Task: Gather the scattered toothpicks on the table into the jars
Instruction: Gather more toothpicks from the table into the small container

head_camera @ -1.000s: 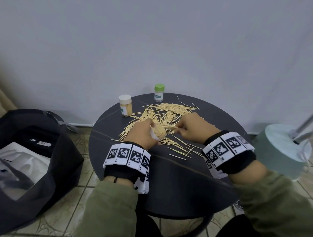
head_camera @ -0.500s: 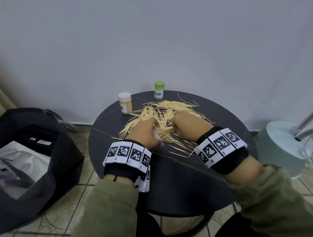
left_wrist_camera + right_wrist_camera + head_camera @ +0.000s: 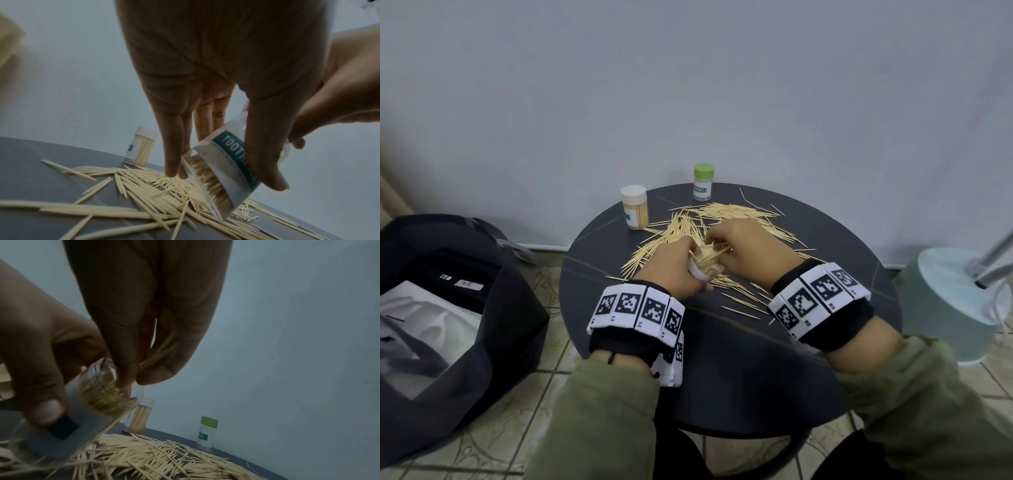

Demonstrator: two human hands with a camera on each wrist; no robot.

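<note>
Scattered toothpicks (image 3: pixel 736 219) lie across the far half of a round dark table (image 3: pixel 722 359). My left hand (image 3: pixel 678 270) grips a clear open jar (image 3: pixel 230 164) with a teal label, tilted and partly filled with toothpicks. My right hand (image 3: pixel 743 250) pinches a small bundle of toothpicks (image 3: pixel 158 356) right at the jar's mouth (image 3: pixel 107 374). A full white-capped jar (image 3: pixel 634 211) and a green-capped jar (image 3: pixel 703 181) stand upright at the table's far edge.
A black open bag (image 3: pixel 448 308) sits on the tiled floor to the left. A pale green round base with a metal pole (image 3: pixel 955 294) stands at the right. A grey wall rises just behind the table.
My right hand has moved left and up from the table to the jar's mouth with toothpicks pinched in it. My left hand has lifted and tilted the jar slightly.
</note>
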